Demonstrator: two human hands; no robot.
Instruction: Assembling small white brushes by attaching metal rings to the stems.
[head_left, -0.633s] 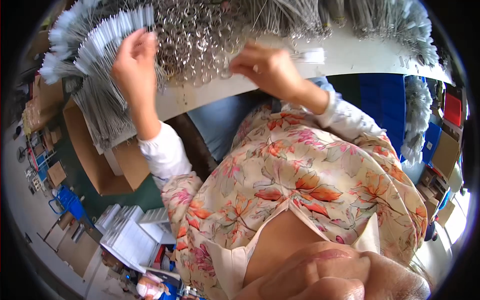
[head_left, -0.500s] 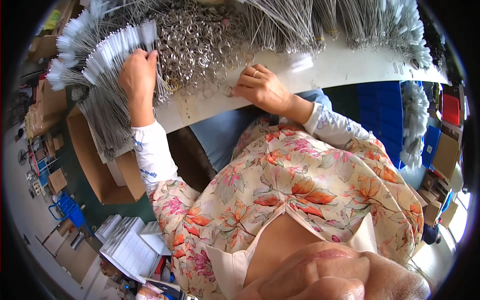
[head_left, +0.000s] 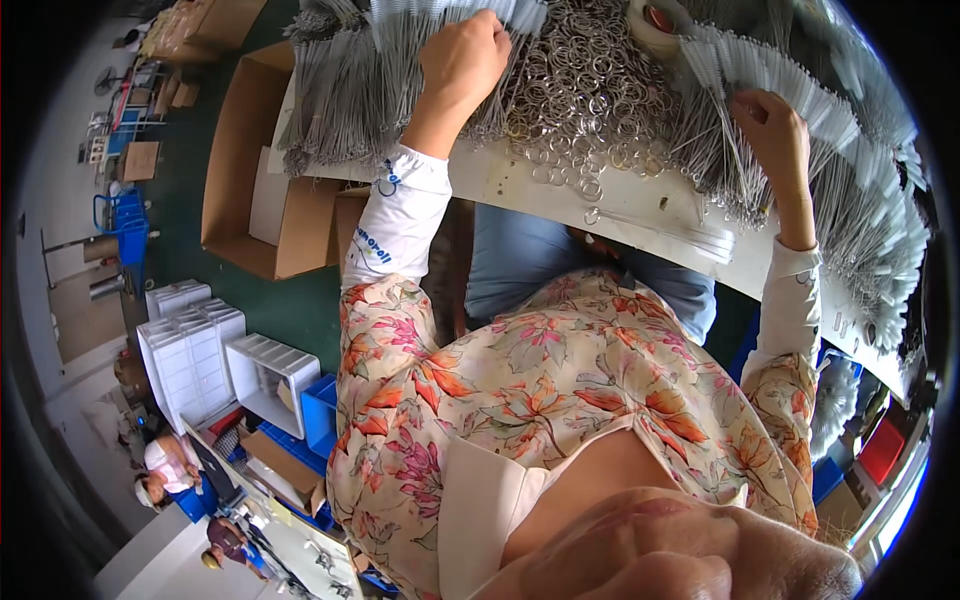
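Observation:
Wire-handled brushes with white bristle ends lie heaped in a left pile point(head_left: 345, 100) and a right pile point(head_left: 840, 190). Between them spreads a heap of metal split rings point(head_left: 590, 85). My left hand point(head_left: 462, 65) is over the left pile's bristle ends, thumb and fingers pinched on a brush. At the inner side of the right pile, my right hand point(head_left: 778, 135) has its fingers curled in among the brushes; what they hold is hidden. A few loose brushes point(head_left: 695, 235) lie by the table's front edge, near a single ring point(head_left: 592, 215).
The white table point(head_left: 480, 175) curves across in front of me. A roll of tape point(head_left: 655, 30) stands behind the rings. An open cardboard box point(head_left: 240, 170) is at the table's left end. White plastic crates point(head_left: 195, 350) stand lower left, and other people point(head_left: 175, 465) are farther off.
My view has swung, so the table sits farther right. My right hand has gone from the table edge near the rings to the right brush pile. My left hand remains at the left pile.

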